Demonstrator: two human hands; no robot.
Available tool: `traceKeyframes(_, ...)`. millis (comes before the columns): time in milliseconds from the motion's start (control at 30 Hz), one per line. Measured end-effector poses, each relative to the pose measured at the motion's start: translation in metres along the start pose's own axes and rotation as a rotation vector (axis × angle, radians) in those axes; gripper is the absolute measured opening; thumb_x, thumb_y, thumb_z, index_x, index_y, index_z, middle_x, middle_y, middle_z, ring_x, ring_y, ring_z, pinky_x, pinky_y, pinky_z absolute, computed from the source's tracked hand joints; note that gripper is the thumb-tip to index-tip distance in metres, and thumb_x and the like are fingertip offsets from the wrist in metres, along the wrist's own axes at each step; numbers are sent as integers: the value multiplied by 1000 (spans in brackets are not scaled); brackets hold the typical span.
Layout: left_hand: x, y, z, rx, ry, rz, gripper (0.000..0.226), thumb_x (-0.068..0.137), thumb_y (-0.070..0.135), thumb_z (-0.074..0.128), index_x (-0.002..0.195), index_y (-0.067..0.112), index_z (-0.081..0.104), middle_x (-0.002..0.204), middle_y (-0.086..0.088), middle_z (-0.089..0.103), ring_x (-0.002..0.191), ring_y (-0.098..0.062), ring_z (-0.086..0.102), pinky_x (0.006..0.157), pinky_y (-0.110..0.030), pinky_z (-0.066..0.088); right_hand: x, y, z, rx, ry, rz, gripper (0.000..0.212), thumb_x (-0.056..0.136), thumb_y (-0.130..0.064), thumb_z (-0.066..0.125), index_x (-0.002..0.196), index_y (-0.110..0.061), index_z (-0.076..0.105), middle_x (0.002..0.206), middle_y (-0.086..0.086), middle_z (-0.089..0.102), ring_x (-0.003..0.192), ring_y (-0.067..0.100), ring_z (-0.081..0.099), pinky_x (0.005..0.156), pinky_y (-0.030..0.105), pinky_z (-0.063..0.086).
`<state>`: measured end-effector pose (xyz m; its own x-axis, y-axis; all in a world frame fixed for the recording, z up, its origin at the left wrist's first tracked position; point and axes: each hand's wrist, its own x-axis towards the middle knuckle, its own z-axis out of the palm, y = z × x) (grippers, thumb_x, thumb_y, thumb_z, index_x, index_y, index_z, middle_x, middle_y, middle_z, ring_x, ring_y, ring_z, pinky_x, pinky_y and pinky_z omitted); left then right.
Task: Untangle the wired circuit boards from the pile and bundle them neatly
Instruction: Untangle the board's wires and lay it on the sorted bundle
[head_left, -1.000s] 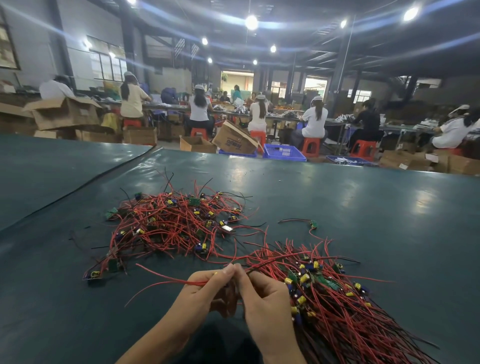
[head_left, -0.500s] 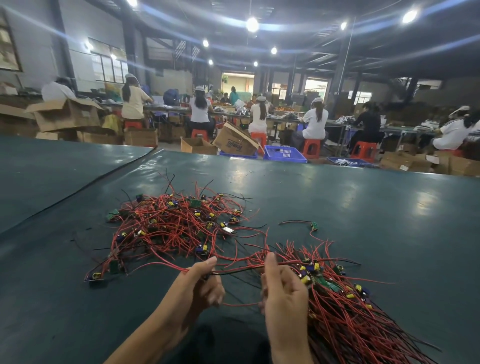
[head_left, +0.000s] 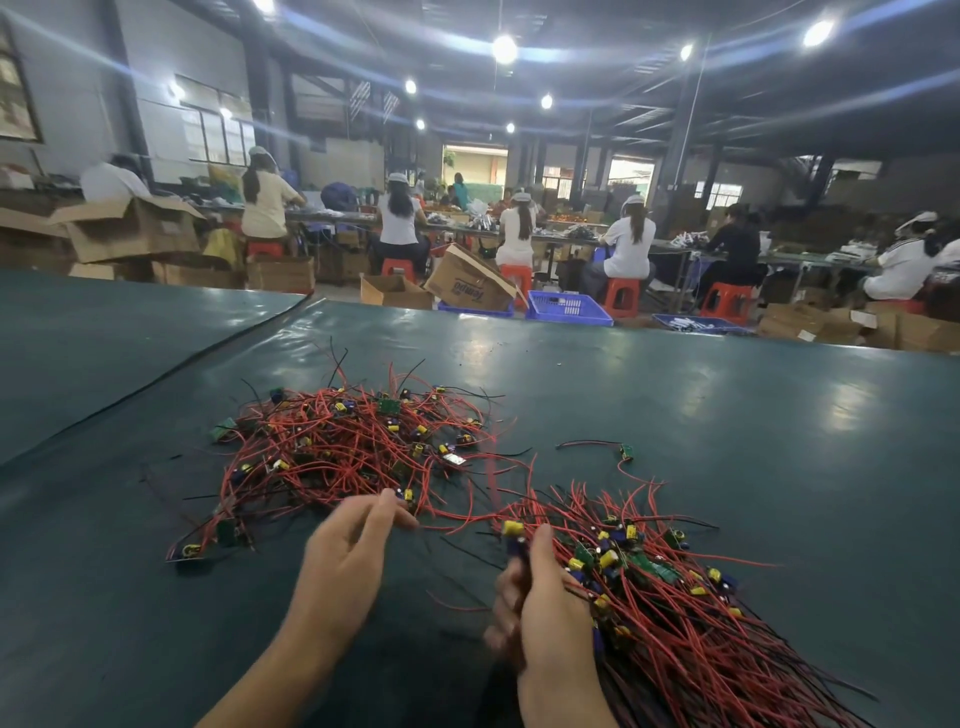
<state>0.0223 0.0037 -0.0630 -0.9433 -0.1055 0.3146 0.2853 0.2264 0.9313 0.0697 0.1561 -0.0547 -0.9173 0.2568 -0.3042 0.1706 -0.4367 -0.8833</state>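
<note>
A tangled pile of wired circuit boards (head_left: 353, 447), red and black leads with green boards and yellow capacitors, lies on the green table (head_left: 753, 415). To its right, a neater bundle (head_left: 675, 603) fans out towards the near right corner. My left hand (head_left: 348, 551) reaches forward with fingers stretched out, its tips at the pile's near edge. My right hand (head_left: 540, 608) grips a wired circuit board (head_left: 513, 531) at the bundle's left side, with its yellow capacitor sticking up above my thumb. The motion blurs both hands.
One lone board with wires (head_left: 627, 451) lies apart, beyond the bundle. A second green table (head_left: 104, 332) adjoins on the left across a dark seam. Past the far edge are cardboard boxes (head_left: 470, 286), blue crates (head_left: 569, 309) and seated workers on red stools.
My hands were together pinching a red wire, then separated. My left hand has moved forward to the pile, and my right hand has moved right to the bundle with a board.
</note>
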Motion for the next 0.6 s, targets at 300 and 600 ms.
traceKeyframes(300, 27, -40, -45, 996, 136, -105, 76, 89, 49, 54, 153, 31, 17, 157, -11, -22, 145, -30, -7, 113, -51, 16, 2, -7, -5, 449, 72, 180, 55, 99, -57, 35, 70, -14, 53, 46, -2, 37, 30, 10, 25, 30, 19, 21)
traceKeyframes(600, 34, -49, -61, 1151, 74, -258, 65, 91, 56, 45, 148, 32, 24, 161, -16, 1, 143, -36, 17, 112, -49, 21, -1, -10, -5, 526, 93, 119, 62, 93, -66, 38, 78, -11, 61, 50, -1, 35, 33, 10, 27, 32, 20, 22)
